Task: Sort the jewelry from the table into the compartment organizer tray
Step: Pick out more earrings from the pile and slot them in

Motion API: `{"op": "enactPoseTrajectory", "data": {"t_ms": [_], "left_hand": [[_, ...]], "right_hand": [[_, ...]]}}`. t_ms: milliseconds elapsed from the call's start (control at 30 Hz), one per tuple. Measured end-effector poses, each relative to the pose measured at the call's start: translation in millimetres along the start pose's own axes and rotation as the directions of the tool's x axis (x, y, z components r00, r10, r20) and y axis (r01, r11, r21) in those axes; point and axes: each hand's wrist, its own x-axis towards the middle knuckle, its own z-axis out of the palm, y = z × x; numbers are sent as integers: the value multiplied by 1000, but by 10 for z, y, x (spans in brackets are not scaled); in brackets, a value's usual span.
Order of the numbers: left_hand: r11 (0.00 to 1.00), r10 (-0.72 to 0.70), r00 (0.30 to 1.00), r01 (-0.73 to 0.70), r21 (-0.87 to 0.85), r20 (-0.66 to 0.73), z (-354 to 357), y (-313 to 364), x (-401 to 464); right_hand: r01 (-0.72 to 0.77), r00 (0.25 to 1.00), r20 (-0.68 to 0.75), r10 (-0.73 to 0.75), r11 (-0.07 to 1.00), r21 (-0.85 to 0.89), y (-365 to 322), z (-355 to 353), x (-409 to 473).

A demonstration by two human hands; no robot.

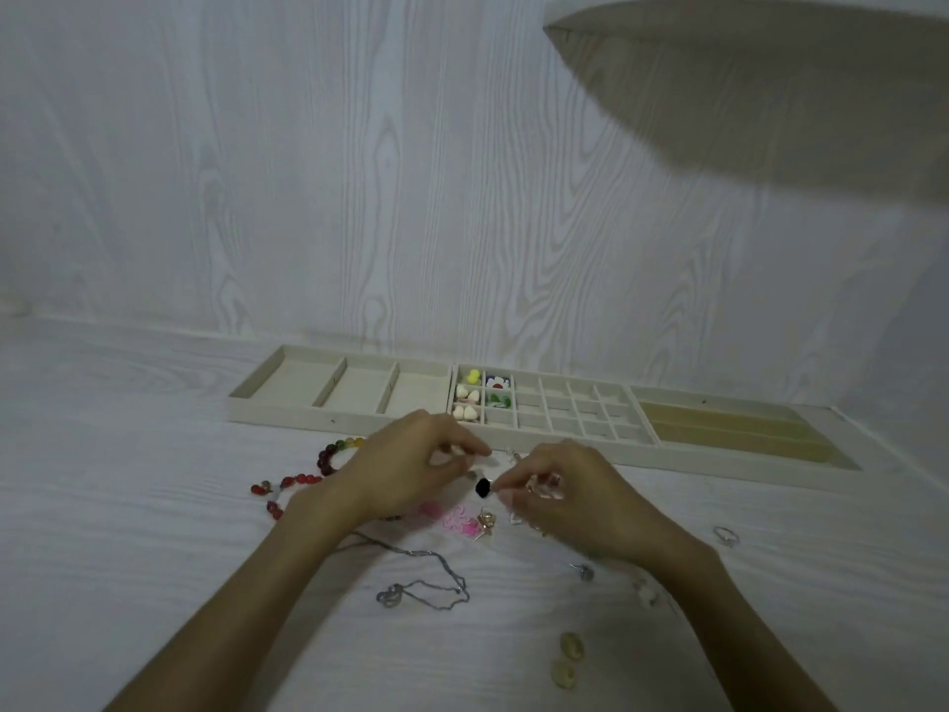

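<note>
Two bare forearms are showing from the bottom edge of the view, with no sleeves covering them up to the wrists. The left hand (411,465) and right hand (560,490) are wearing no gloves, and the fingers (464,447) are showing slender and uncovered.

Quick count: 1 organizer tray (287,416), 2 hands, 2 beaded bracelets (328,457), 1 silver chain necklace (426,583), 1 silver ring (725,535), 2 pale shell-like pieces (571,645), 1 black earring (483,487).
</note>
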Motion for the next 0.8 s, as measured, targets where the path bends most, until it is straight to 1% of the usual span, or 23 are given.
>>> {"op": "enactPoseTrajectory", "data": {"t_ms": [133, 267, 367, 467, 567, 633, 733, 800], "left_hand": [[995, 46, 998, -49, 84, 38, 65, -10, -3], [986, 55, 995, -67, 153, 80, 106, 0, -4], [976, 67, 995, -82, 203, 79, 139, 46, -11], [972, 75, 997, -78, 221, 23, 145, 53, -14], [976, 75, 997, -66, 209, -36, 139, 36, -13], [980, 73, 996, -63, 189, -50, 131, 35, -11], [993, 55, 997, -49, 110, -59, 119, 42, -10], [999, 34, 997, -31, 37, -69, 106, 38, -7]], "right_hand": [[82, 996, 21, -83, 996, 43, 24, 141, -36], [142, 983, 101, -151, 986, 90, 0, 131, -78], [136, 984, 102, -145, 987, 87, -20, 130, -95], [110, 990, 76, -117, 989, 97, -38, 101, -112], [73, 994, 67, -82, 989, 126, -40, 54, -137], [59, 996, 58, -67, 989, 136, -29, 40, -141], [51, 997, 55, -60, 988, 143, -11, 42, -134], [34, 996, 77, -50, 981, 190, -9, 37, -126]]}}
